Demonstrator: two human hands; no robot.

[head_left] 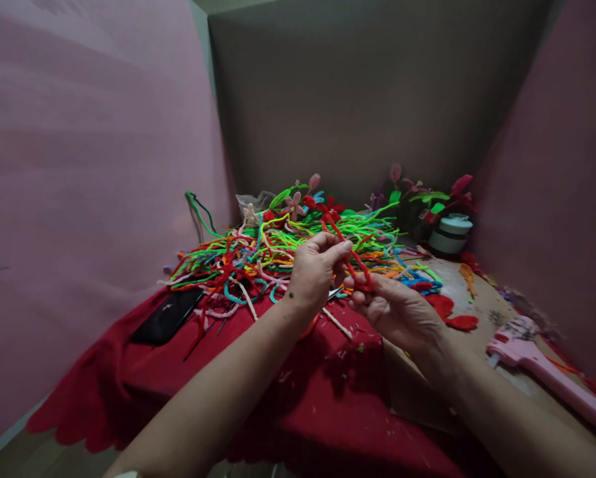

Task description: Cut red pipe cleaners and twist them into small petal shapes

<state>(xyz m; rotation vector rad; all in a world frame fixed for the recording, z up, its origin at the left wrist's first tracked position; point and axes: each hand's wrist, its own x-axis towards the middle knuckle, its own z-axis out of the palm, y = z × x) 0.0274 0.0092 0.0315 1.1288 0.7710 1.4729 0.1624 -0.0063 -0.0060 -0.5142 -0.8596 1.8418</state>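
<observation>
two bare hands meet over the red tablecloth [338, 398]: the left hand [320, 265] pinches a red pipe cleaner [358, 265] between thumb and fingers, while the right hand [392, 309] has its fingertips closed on the lower bend. a heap of multicoloured pipe cleaners [278, 245] lies behind them. a black smartphone [166, 317] rests near the cloth's left edge, and a pink glue gun [541, 365] sits to the right.

I'm counting one smartphone [166, 318] at eight o'clock, one glue gun [547, 372] at four, one lidded jar [448, 238] at three, pipe cleaners [372, 226] beyond counting around twelve!
</observation>
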